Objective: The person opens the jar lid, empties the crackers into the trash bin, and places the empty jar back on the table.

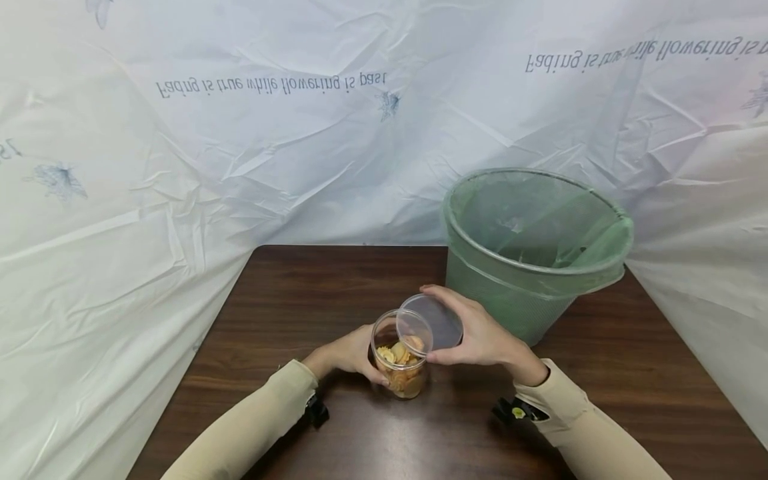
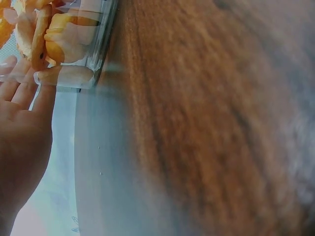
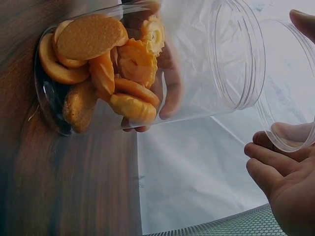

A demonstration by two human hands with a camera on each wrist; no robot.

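Beige sleeves frame the scene: left hand [image 1: 348,353] wraps the upright cookie jar [image 1: 401,357] on the surface [image 1: 312,287], while right hand [image 1: 480,337] pinches the lid [image 1: 433,321], tilted just right of its mouth.

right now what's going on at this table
A person sits at a dark wooden table. Their left hand grips a clear plastic jar partly filled with orange-brown cookies, which stands on the table. Their right hand holds the jar's clear lid just off the open mouth, beside the rim. A green mesh bin with a liner stands behind the right hand, with a white printed sheet as backdrop.
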